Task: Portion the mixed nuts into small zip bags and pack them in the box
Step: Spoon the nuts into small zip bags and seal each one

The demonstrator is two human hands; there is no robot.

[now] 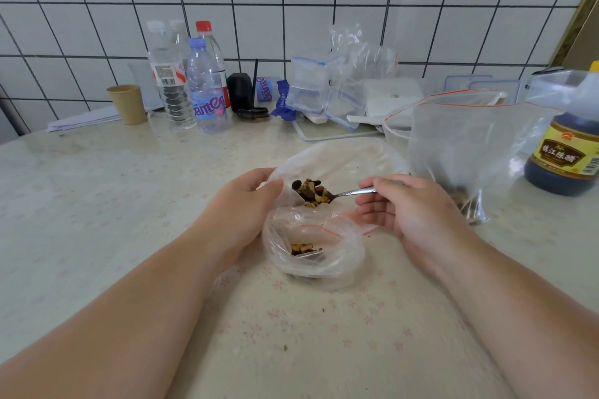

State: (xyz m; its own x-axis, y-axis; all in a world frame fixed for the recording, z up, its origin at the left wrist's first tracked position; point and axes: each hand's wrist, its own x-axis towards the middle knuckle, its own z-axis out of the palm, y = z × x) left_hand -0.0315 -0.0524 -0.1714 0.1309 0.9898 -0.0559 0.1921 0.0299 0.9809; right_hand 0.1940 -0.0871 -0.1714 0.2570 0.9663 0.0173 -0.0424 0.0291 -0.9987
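I judge the small zip bag (312, 244) limp and slippery, so I'd hold it by its red-lined rim; my left hand (241, 204) curls against its far-left rim, while my right hand (393, 204) pinches a spoon (324, 194) heaped with loose nuts (311, 189) just beyond the bag's mouth. Right of the bag, the large bag (470, 146) and vinegar bottle (565, 152) crowd my right elbow's path; water bottles (191, 84) stand well behind it.

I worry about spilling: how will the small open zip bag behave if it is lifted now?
The small zip bag looks thin and crumpled, so probably floppy. It holds few nuts, so likely light. Its open mouth may sag and spill.
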